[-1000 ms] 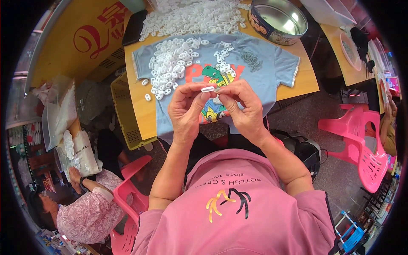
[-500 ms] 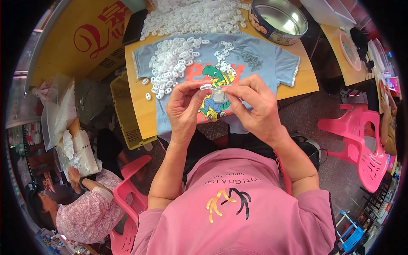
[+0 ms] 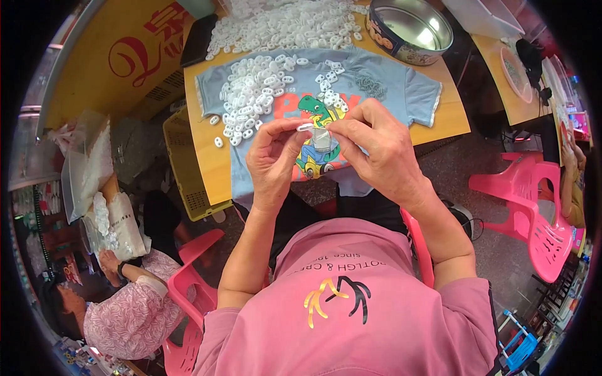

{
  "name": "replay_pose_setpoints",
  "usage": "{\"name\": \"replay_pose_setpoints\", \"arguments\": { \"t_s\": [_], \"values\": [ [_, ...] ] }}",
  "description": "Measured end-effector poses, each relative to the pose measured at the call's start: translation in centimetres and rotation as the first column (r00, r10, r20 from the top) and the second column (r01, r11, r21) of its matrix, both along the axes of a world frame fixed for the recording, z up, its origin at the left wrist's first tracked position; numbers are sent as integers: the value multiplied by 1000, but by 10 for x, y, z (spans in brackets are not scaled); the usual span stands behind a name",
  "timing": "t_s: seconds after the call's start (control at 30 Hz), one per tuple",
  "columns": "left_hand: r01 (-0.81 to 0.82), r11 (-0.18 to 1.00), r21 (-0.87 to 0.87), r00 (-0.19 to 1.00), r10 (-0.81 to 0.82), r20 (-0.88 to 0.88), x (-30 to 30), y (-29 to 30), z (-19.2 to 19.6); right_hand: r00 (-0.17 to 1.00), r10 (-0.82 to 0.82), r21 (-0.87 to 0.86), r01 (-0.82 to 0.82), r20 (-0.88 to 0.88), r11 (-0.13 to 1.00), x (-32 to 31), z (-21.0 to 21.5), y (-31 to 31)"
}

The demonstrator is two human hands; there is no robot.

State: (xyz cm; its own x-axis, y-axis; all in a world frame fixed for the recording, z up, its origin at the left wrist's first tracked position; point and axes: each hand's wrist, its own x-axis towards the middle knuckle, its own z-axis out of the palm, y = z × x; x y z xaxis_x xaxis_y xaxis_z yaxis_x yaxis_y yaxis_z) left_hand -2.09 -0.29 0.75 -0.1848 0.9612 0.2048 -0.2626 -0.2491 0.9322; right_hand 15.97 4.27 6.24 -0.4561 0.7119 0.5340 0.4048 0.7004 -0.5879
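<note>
Piece [image 3: 305, 127]: white, above the shirt [image 3: 401, 84], pinched between thumb and fingers of the left hand [image 3: 271, 153]. Right hand [image 3: 384, 147]: fingertips pressed together just beside it; contents cannot be told. On the shirt: white heap [image 3: 251, 94], grey parts [image 3: 370, 84]. Beneath: table [image 3: 448, 119].

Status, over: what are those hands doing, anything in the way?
Left fingers pinch small white piece. Right fingers pinched together just beside it; anything held, too small to tell. Loose white pieces beyond, on blue shirt; nothing visibly blocking.
</note>
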Motion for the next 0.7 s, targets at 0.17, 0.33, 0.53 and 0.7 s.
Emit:
{"name": "replay_pose_setpoints", "arguments": {
  "t_s": [0.17, 0.33, 0.53, 0.7],
  "values": [
    [9, 999, 43, 997, -6, -80, 0, 3, -1, 994, 4, 57, -10, 111, 998, -1, 7, 4],
    [19, 999, 39, 997, -16, -76, 1, 4, -1, 998, 25, -18, -24, 66, 1000, -1, 3, 6],
    [20, 1000, 8, 998, -19, -61, 1, 4, -4, 993, 15, -210, -40, -120, 977, -1, -12, 1],
    [30, 1000, -7, 999, -30, -39, 4, 5, -1, 979, 19, -268, -75, -205, 960, -2, -20, 4]
  ]
}}
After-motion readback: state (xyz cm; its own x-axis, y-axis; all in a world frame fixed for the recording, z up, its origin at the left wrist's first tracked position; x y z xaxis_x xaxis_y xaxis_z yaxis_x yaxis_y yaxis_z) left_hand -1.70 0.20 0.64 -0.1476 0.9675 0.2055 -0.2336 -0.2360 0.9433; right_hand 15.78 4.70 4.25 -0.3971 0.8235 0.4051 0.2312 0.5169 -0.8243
